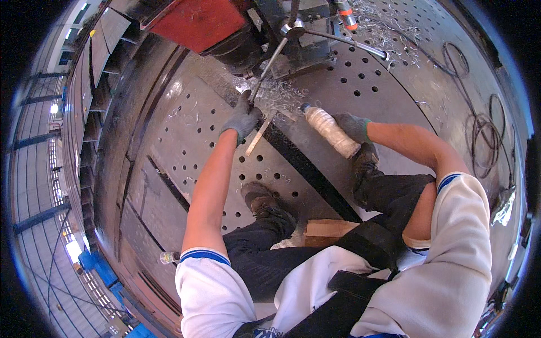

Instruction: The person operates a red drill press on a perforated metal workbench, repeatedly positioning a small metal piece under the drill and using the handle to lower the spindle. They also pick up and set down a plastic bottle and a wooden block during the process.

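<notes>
My left hand, in a grey knit glove, is closed at the lower end of a thin metal lever on a drilling machine. The lever is one of several spokes on a shiny hub. In my gloved right hand is a cloudy plastic bottle. It lies tilted, its dark-capped end toward the machine. Curly metal shavings are heaped below the machine, between my hands. Beside my left hand a narrow flat metal bar rests on the perforated plate.
A red machine housing stands at the far left of the hub. Cables coil on the right. A dark slot crosses the plate near my shoes. A piece of cardboard lies between my legs, and a small clear container sits left.
</notes>
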{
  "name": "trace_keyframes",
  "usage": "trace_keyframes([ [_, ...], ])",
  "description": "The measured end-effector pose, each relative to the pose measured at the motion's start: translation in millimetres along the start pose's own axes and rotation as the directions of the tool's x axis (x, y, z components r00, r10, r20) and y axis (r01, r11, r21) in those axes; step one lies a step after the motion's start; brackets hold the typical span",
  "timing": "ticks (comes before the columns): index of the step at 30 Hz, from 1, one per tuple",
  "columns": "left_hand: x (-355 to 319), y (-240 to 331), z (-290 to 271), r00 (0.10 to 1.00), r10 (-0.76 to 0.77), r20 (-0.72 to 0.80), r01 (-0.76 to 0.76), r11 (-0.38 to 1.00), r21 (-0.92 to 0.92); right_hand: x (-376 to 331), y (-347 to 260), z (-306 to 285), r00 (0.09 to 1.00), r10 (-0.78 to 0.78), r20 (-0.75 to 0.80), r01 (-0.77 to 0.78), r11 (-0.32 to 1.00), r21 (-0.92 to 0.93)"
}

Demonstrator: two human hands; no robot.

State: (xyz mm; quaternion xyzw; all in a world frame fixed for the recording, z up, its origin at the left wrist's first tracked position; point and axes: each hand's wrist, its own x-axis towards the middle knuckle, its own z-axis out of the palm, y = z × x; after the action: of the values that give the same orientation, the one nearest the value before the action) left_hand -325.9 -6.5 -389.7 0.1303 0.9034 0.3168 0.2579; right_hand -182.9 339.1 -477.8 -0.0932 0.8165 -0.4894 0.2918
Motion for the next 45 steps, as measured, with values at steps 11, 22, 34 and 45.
trace_keyframes([
  [11, 1, -10, 3, 0.999, 0.011, -0.035, -0.010, 0.999, 0.037, 4, 6, 0, 1.000, -0.011, -0.005, 0.010, 0.991, -0.137],
  [22, 6, -18, 8, 0.999, -0.008, -0.043, 0.011, 0.998, 0.057, -5, -37, -2, 0.997, 0.072, 0.001, -0.071, 0.981, 0.181],
  [34, -1, -3, 4, 0.999, -0.004, -0.046, 0.008, 0.996, 0.094, 10, 5, 8, 0.994, 0.094, 0.058, -0.093, 0.996, -0.011],
  [45, 16, -28, 14, 0.999, 0.020, -0.033, -0.020, 1.000, -0.005, -5, -21, -1, 0.994, 0.109, -0.002, -0.109, 0.994, 0.006],
])
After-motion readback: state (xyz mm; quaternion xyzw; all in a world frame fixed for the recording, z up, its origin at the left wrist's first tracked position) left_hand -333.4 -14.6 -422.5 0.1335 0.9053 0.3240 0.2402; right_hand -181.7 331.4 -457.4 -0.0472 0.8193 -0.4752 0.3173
